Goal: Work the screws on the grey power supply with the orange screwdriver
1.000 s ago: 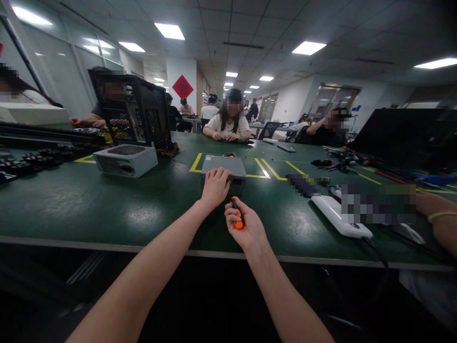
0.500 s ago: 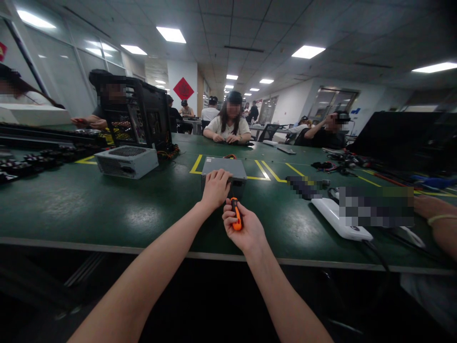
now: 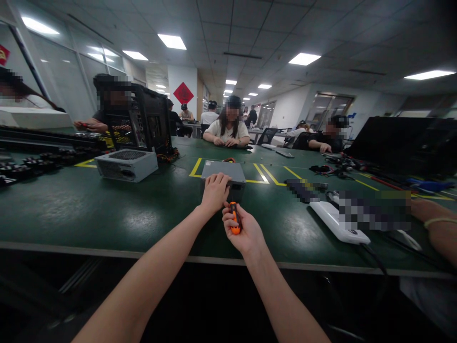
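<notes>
My left hand (image 3: 215,191) is closed over the near left part of a grey computer power supply (image 3: 222,168), fingers across its top edge. The metal box sits upright on the green table, straight ahead of me. In my right hand (image 3: 248,228) is an orange and black screwdriver (image 3: 234,220), its handle wrapped by the fingers. It points away from me at the near face of the power supply. My left hand and the shade there hide the screwdriver's tip, so contact with a screw cannot be made out.
A second power supply (image 3: 126,166) stands left, before an open black computer case (image 3: 143,116). Right lie a white power bank (image 3: 337,223) with a cable and another person's forearm (image 3: 437,221). Yellow tape (image 3: 194,167) marks the table. A person (image 3: 228,126) sits opposite.
The screwdriver handle has turned slightly in my right hand and stands straighter. My left hand keeps its place on the power supply. At the far right, a person's raised hand has come down to the table.
</notes>
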{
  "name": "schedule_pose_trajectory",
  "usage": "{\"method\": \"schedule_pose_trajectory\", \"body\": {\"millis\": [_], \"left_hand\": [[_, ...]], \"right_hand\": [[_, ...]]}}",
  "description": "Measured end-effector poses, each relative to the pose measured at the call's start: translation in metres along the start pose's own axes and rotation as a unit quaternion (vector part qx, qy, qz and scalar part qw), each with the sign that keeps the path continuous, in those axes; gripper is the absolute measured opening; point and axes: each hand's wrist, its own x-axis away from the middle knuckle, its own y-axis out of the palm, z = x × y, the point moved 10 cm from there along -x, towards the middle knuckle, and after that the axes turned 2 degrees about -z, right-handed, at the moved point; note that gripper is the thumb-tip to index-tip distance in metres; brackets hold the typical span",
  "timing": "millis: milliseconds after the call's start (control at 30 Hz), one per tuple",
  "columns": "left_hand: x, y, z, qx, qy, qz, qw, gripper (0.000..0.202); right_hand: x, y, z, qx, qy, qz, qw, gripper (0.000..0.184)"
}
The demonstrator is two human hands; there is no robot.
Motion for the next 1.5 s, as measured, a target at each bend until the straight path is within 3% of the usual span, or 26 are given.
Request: {"method": "schedule_pose_trajectory", "body": {"millis": [133, 333, 533, 700, 900, 1100, 1233, 1400, 1500], "left_hand": [[0.000, 0.000, 0.000, 0.003, -0.001, 0.001, 1.000, 0.022], [0.000, 0.003, -0.001, 0.001, -0.001, -0.003, 1.000, 0.022], [0.000, 0.002, 0.000, 0.006, 0.002, -0.001, 1.000, 0.021], [-0.001, 0.003, -0.001, 0.004, 0.002, -0.002, 1.000, 0.021], [0.000, 0.002, 0.000, 0.012, 0.001, -0.007, 1.000, 0.021], [-0.001, 0.003, -0.001, 0.004, 0.002, -0.007, 1.000, 0.022], [0.000, 0.002, 0.000, 0.006, 0.002, -0.002, 1.000, 0.021], [0.000, 0.003, -0.001, 0.000, -0.006, -0.012, 1.000, 0.022], [0.000, 0.003, 0.000, 0.001, -0.005, -0.014, 1.000, 0.022]], "right_hand": [[0.002, -0.002, -0.004, -0.025, -0.016, 0.014, 0.999, 0.013], [-0.002, -0.001, 0.002, -0.002, 0.008, -0.016, 1.000, 0.022], [-0.007, -0.007, 0.000, -0.034, -0.014, 0.000, 0.999, 0.012], [-0.006, -0.003, 0.003, -0.021, 0.007, -0.030, 0.999, 0.021], [-0.004, -0.005, 0.000, -0.049, -0.005, -0.011, 0.999, 0.012], [-0.004, -0.001, 0.007, -0.005, 0.015, -0.028, 0.999, 0.023], [-0.004, -0.006, 0.007, -0.037, 0.014, 0.001, 0.999, 0.018], [-0.004, -0.002, 0.002, -0.047, 0.012, -0.031, 0.998, 0.020], [-0.004, -0.004, 0.001, -0.029, 0.009, -0.019, 0.999, 0.022]]}}
